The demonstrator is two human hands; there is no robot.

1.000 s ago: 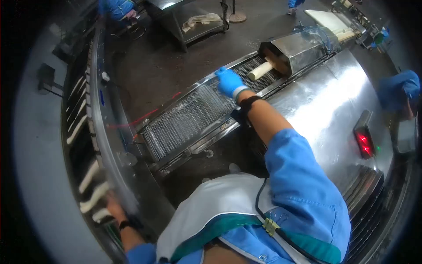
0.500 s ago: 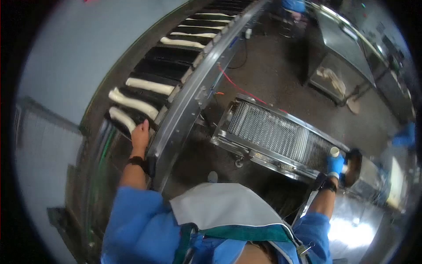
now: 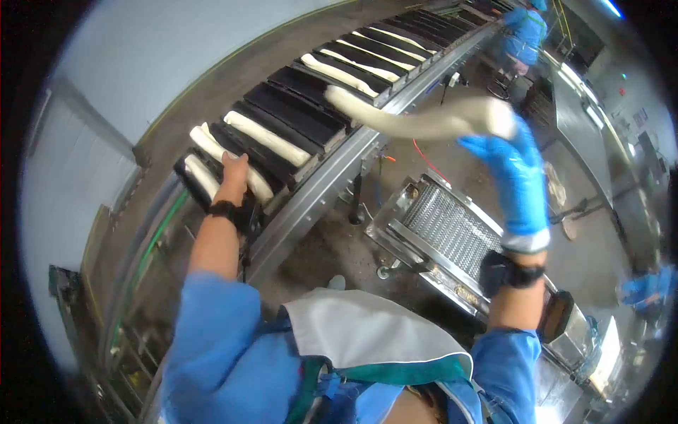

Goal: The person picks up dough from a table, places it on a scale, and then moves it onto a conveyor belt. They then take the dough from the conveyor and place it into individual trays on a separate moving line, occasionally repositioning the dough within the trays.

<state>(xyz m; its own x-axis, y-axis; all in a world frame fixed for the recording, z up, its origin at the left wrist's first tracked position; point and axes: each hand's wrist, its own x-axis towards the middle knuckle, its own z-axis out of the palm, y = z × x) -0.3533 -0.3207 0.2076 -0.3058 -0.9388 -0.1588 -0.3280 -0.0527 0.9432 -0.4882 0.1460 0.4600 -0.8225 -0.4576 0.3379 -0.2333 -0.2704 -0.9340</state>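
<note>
In the blue-gloved right hand [image 3: 514, 169] I hold a long, pale dough strip [image 3: 417, 121] by one end. It sags and reaches leftward through the air, its outline blurred by motion. My bare left hand [image 3: 235, 173] lies against a second dough strip [image 3: 258, 185] in a dark trough-shaped pan [image 3: 286, 189]. Its fingers look bunched together, and what lies between them is hidden. Beside it, one dough strip [image 3: 201, 175] rests in the nearest pan and another dough strip [image 3: 265, 136] in a pan farther along.
The row of dark pans runs along a metal-railed conveyor [image 3: 311, 205] to the far right. More dough strips [image 3: 339, 74] lie in pans beyond. Right of the rail stands a mesh-belt conveyor [image 3: 452, 226]. A person in blue [image 3: 526, 35] is at the back near a metal table [image 3: 583, 120].
My right hand has come up from the mesh belt's near end, swinging the dough strip toward the pans. My left hand has shifted onto a neighbouring strip. The view has turned, showing more of the back.
</note>
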